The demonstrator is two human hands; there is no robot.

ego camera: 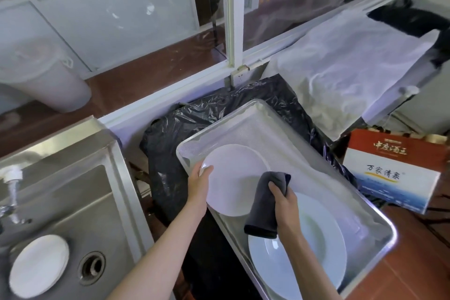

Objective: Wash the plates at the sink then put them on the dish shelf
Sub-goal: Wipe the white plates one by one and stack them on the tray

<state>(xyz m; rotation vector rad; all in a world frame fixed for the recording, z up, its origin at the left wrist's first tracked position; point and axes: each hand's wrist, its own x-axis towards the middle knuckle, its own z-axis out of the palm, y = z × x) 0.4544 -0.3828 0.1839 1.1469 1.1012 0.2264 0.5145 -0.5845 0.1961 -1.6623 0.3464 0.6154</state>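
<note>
My left hand (198, 184) grips the left rim of a white plate (232, 178), holding it tilted over a metal tray (379, 234) lined with white mesh cloth. My right hand (283, 200) clutches a dark grey cloth (264, 204) against the plate's lower right edge. A larger white plate (316, 251) lies in the tray's near end, partly under my right forearm. A stack of white plates (39, 266) sits in the steel sink (73, 202) at the lower left.
A tap (12, 178) runs water into the sink, whose drain (91, 268) is beside the stack. Black plastic sheeting (170, 129) lies under the tray. A red and white carton (394, 168) stands to the right. White cloth (341, 68) drapes behind, below a window frame.
</note>
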